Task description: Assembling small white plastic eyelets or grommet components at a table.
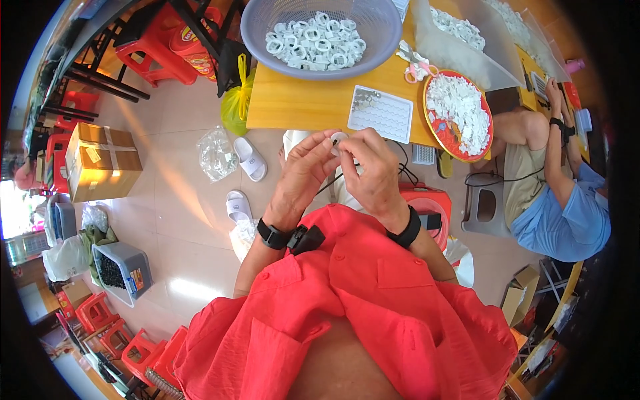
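Observation:
In front of my chest, a small white ring-shaped plastic part (pixel 339 137) is pinched between both hands. My left hand (pixel 305 167) grips it from the left with thumb and fingers closed. On its other side, the fingertips of my right hand (pixel 375 172) press together at the ring; whether they hold a smaller piece is hidden. Just beyond the hands, a white tray (pixel 387 119) with small grey pieces in one corner lies on the wooden table (pixel 293 107). A grey-purple basket (pixel 257 40) of similar white rings (pixel 317 45) stands behind it.
A red round plate (pixel 489 127) of small white pieces sits at the table's right edge, beside pink-handled scissors (pixel 421 71). A translucent bin (pixel 497 63) stands behind. A co-worker in blue (pixel 560 213) sits at right. Slippers (pixel 250 160) and a cardboard box (pixel 103 162) are on the floor.

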`<state>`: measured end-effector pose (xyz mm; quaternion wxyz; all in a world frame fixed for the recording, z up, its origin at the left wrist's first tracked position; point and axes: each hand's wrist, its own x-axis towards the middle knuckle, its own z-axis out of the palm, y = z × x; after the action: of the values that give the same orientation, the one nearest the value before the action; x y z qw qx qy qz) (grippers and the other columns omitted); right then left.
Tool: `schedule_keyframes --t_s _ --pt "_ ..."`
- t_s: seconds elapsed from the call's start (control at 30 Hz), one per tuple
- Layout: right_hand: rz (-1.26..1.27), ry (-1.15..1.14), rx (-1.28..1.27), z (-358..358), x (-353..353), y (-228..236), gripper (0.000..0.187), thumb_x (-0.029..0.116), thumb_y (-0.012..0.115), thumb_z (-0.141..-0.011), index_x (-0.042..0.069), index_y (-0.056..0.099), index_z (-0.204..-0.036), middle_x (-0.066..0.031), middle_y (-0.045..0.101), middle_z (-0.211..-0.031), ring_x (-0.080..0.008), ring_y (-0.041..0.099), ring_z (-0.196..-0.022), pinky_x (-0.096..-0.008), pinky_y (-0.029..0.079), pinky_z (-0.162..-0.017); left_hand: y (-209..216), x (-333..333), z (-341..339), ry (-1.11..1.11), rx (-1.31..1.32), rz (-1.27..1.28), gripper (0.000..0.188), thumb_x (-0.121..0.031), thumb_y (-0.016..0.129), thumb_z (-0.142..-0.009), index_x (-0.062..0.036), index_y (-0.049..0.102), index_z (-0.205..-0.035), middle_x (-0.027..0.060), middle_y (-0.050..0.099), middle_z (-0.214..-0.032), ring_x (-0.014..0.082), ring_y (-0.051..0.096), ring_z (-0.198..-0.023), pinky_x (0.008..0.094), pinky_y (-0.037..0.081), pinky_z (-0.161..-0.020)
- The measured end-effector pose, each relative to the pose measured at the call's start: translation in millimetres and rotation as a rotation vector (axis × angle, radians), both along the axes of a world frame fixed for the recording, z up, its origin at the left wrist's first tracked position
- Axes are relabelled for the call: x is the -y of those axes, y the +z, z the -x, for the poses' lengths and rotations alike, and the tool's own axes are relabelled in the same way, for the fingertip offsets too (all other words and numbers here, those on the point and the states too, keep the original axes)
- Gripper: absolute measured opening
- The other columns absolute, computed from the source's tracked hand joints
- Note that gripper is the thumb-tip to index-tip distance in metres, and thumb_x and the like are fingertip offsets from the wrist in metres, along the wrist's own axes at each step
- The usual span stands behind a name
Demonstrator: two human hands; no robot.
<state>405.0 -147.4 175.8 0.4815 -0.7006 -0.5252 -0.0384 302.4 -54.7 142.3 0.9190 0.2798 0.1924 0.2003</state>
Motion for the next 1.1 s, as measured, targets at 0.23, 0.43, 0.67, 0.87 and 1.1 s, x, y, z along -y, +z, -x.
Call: schedule_keyframes --t_s 0.23,0.43,0.67,0.87,1.1 --pt "-0.088 0.056 -0.27 -9 9 12 0.013 -0.006 0.059 -0.073 0.001 0.062 -0.084 -0.0094 0.057 -0.078 -0.021 0.058 -0.065 -0.0266 0.047 -0.055 11 0 0 0.0 0.067 0.063 0.025 -0.012 0.051 -0.089 -0.0019 0.05 -0.112 0.0065 0.056 -0.109 0.0165 0.055 -0.101 0.0312 0.047 -0.089" --pt "-0.083 0.037 -0.247 -8 11 8 0.013 -0.006 0.059 -0.074 0.001 0.062 -0.085 -0.0094 0.057 -0.079 -0.021 0.059 -0.065 -0.0267 0.047 -0.056 9 0 -1 -0.005 0.066 0.066 0.025 -0.011 0.051 -0.089 -0.0017 0.05 -0.112 0.0074 0.056 -0.11 0.0165 0.056 -0.102 0.0304 0.048 -0.089" --pt "-0.059 -0.013 0.06 -5 10 -4 0.022 -0.006 0.059 -0.069 0.003 0.061 -0.088 -0.0083 0.055 -0.079 -0.0227 0.058 -0.065 -0.0299 0.047 -0.053 9 1 0 0.02 0.017 0.006 0.023 -0.008 0.051 -0.089 -0.0017 0.052 -0.111 0.0071 0.058 -0.106 0.0154 0.058 -0.097 0.0293 0.049 -0.086" --pt "0.07 -0.063 0.272 1 10 -4 0.028 -0.003 0.058 -0.068 0.003 0.059 -0.096 -0.0075 0.053 -0.083 -0.0211 0.056 -0.063 -0.0307 0.047 -0.052 13 4 -2 0.052 -0.064 -0.094 0.022 -0.007 0.052 -0.088 -0.0014 0.053 -0.109 0.0066 0.059 -0.104 0.0137 0.059 -0.094 0.029 0.049 -0.086" --pt "0.134 0.021 0.056 0 13 -8 0.029 -0.002 0.057 -0.072 0.003 0.058 -0.101 -0.0094 0.054 -0.085 -0.0221 0.056 -0.064 -0.0308 0.047 -0.053 2 -2 2 0.104 -0.114 -0.076 0.02 -0.007 0.056 -0.085 -0.0008 0.056 -0.104 0.0086 0.061 -0.101 0.0189 0.06 -0.093 0.0287 0.051 -0.082"
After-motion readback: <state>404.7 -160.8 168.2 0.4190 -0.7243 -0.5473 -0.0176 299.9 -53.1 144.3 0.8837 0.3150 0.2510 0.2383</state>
